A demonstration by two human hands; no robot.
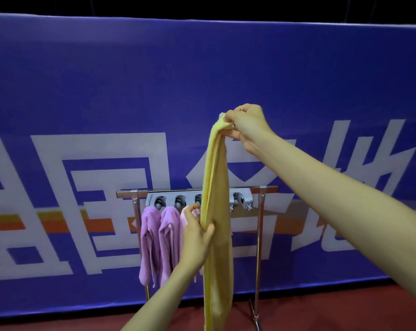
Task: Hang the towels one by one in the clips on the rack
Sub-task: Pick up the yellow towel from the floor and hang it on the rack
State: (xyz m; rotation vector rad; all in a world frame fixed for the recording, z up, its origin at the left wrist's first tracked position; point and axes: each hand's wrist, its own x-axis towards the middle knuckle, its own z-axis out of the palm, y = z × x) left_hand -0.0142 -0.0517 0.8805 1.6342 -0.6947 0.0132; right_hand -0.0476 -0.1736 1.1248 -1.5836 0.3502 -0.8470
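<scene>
So the blue banner [202,80] filled the back, and the rack [259,235] stood in front of it on the red floor. Two purple towels [159,240] and a pink towel [183,223] already hung from the clips [160,201] toward the bar's left end; the right-end clip looked empty, so roughly one or two left. The yellow towel [217,223] dangled in front of the bar, top corner pinched in the right hand [246,124], while the left hand [197,237] had thumb and fingers wrapped around its middle.
</scene>
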